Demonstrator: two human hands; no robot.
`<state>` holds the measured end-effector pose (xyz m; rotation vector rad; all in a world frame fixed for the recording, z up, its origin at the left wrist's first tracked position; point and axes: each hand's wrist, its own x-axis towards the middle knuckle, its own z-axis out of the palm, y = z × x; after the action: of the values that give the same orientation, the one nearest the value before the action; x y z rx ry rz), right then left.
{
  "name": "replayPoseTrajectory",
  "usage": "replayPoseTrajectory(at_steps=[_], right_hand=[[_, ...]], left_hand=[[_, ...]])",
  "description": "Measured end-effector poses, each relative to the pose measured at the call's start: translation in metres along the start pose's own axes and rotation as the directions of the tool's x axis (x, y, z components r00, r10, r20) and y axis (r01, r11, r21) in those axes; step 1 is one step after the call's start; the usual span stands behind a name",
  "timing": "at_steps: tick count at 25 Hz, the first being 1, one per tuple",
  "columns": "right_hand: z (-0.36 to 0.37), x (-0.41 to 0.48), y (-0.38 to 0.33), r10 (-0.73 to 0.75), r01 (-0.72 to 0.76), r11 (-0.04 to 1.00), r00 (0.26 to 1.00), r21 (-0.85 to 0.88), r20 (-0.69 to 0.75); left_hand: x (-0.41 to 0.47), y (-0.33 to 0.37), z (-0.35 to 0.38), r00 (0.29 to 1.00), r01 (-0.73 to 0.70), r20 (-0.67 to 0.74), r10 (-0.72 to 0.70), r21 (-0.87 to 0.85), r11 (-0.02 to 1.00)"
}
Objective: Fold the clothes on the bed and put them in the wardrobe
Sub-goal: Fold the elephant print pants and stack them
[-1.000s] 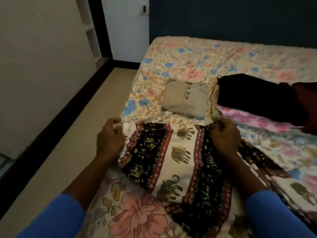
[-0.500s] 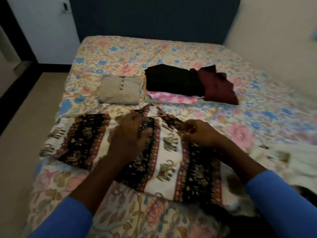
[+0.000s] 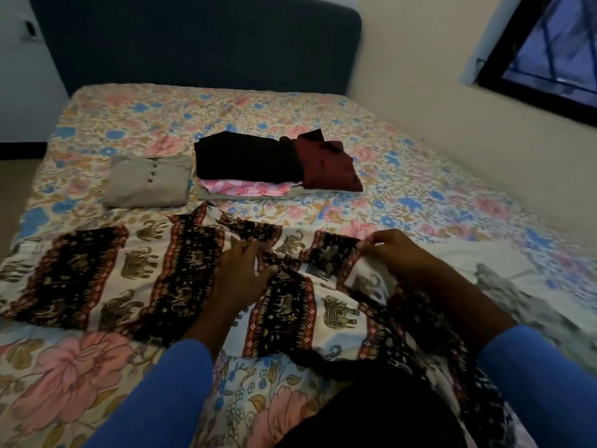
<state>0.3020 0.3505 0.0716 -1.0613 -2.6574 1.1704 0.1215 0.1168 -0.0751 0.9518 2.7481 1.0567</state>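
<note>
An elephant-print garment (image 3: 135, 279) in black, white and red lies spread across the near part of the bed. My left hand (image 3: 240, 273) rests on its middle with fingers pinching a fold of the cloth. My right hand (image 3: 392, 253) grips a black-and-white edge of the same garment and lifts it slightly. Farther back lie a folded beige buttoned top (image 3: 148, 181), and a folded pile with a black piece (image 3: 245, 156) over a pink floral one (image 3: 248, 188), and a maroon garment (image 3: 326, 164) against it.
The bed (image 3: 420, 176) has a floral sheet and a dark headboard (image 3: 193, 43). A white and grey cloth (image 3: 504, 279) lies crumpled at the right. A wall with a window (image 3: 549, 50) runs along the bed's right side. Floor shows at far left.
The view has swung right across the bed. Both hands moved from the garment's left end toward its middle and right, and my right hand has picked up an edge.
</note>
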Motion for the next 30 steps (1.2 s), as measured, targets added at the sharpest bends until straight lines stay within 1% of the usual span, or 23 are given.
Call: replayPoseTrajectory(at_steps=[1, 2, 3, 5, 6, 7, 8, 9, 10, 12, 13, 14, 16, 17, 18, 20, 21, 22, 24, 25, 26, 28, 30], right_hand=[[-0.002, 0.001, -0.003, 0.019, -0.015, 0.989, 0.999, 0.144, -0.03], [-0.004, 0.004, -0.005, 0.006, 0.01, 0.98, 0.997, 0.197, -0.078], [-0.007, 0.009, -0.006, -0.039, 0.061, 0.988, 0.988, 0.144, -0.147], [-0.024, 0.031, -0.002, -0.184, 0.145, 0.977, 0.944, -0.155, -0.274], [-0.035, 0.041, -0.002, -0.238, 0.136, 0.936, 0.924, -0.323, -0.298], [-0.046, 0.05, -0.004, -0.272, 0.11, 0.881, 0.913, -0.461, -0.302], [-0.054, 0.06, -0.004, -0.29, 0.085, 0.832, 0.909, -0.548, -0.299], [-0.062, 0.07, -0.005, -0.308, 0.078, 0.806, 0.902, -0.586, -0.304], [-0.066, 0.081, -0.006, -0.326, 0.086, 0.807, 0.89, -0.584, -0.32], [-0.063, 0.099, -0.007, -0.38, 0.14, 0.829, 0.852, -0.542, -0.36], [-0.058, 0.108, -0.003, -0.402, 0.175, 0.837, 0.839, -0.518, -0.366], [-0.053, 0.117, 0.005, -0.41, 0.198, 0.838, 0.844, -0.509, -0.346], [-0.048, 0.131, 0.029, -0.339, 0.178, 0.823, 0.916, -0.54, -0.215], [-0.047, 0.133, 0.043, -0.267, 0.154, 0.83, 0.954, -0.536, -0.139], [-0.048, 0.134, 0.057, -0.187, 0.131, 0.869, 0.98, -0.477, -0.072], [-0.052, 0.133, 0.084, -0.076, 0.08, 0.963, 0.997, -0.258, 0.025], [-0.053, 0.132, 0.092, -0.04, 0.053, 0.974, 0.997, -0.222, 0.066], [-0.053, 0.134, 0.101, -0.015, 0.034, 0.966, 0.997, -0.257, 0.075], [-0.053, 0.141, 0.112, -0.026, 0.018, 0.908, 1.0, -0.42, -0.012], [-0.059, 0.144, 0.111, -0.052, 0.011, 0.896, 0.995, -0.444, -0.08], [-0.07, 0.147, 0.109, -0.066, 0.008, 0.907, 0.99, -0.422, -0.122], [-0.099, 0.155, 0.102, -0.032, -0.022, 0.921, 0.991, -0.389, -0.131], [-0.129, 0.166, 0.091, 0.06, -0.096, 0.879, 0.994, -0.467, -0.091]], left_hand=[[-0.001, 0.001, 0.0, 1.0, 0.016, -0.002, -0.016, 0.011, 1.0], [-0.004, 0.003, 0.0, 1.0, 0.017, -0.012, -0.017, 0.032, 0.999], [-0.006, 0.002, 0.001, 1.0, 0.006, -0.015, -0.006, 0.055, 0.998], [-0.008, 0.003, 0.003, 1.0, -0.006, -0.01, 0.007, 0.093, 0.996], [-0.006, 0.007, 0.002, 0.999, 0.033, -0.002, -0.033, 0.097, 0.995], [-0.001, 0.015, 0.001, 0.995, 0.104, -0.002, -0.104, 0.083, 0.991], [0.005, 0.025, 0.0, 0.983, 0.185, -0.022, -0.184, 0.047, 0.982], [0.014, 0.036, 0.0, 0.97, 0.233, -0.07, -0.232, 0.001, 0.973], [0.027, 0.047, 0.001, 0.965, 0.222, -0.131, -0.226, -0.041, 0.974], [0.056, 0.064, 0.002, 0.972, 0.082, -0.214, -0.1, -0.09, 0.993], [0.072, 0.067, 0.004, 0.977, 0.003, -0.211, -0.027, -0.111, 0.994], [0.088, 0.068, 0.009, 0.984, -0.039, -0.179, 0.014, -0.136, 0.99], [0.111, 0.057, 0.028, 0.998, -0.014, -0.064, 0.003, -0.177, 0.984], [0.113, 0.05, 0.038, 0.999, 0.01, -0.038, -0.016, -0.15, 0.989], [0.11, 0.044, 0.047, 0.998, 0.007, -0.056, -0.013, -0.099, 0.995], [0.103, 0.035, 0.062, 0.987, -0.089, -0.134, 0.084, -0.03, 0.996], [0.101, 0.033, 0.064, 0.98, -0.14, -0.147, 0.137, -0.013, 0.99], [0.101, 0.032, 0.066, 0.973, -0.174, -0.152, 0.172, 0.002, 0.985], [0.102, 0.03, 0.066, 0.966, -0.193, -0.166, 0.197, 0.04, 0.98], [0.103, 0.03, 0.068, 0.965, -0.188, -0.177, 0.195, 0.054, 0.981], [0.103, 0.029, 0.07, 0.965, -0.179, -0.186, 0.187, 0.062, 0.982], [0.101, 0.03, 0.073, 0.967, -0.154, -0.191, 0.167, 0.081, 0.985], [0.103, 0.032, 0.074, 0.967, -0.146, -0.194, 0.163, 0.103, 0.984]])
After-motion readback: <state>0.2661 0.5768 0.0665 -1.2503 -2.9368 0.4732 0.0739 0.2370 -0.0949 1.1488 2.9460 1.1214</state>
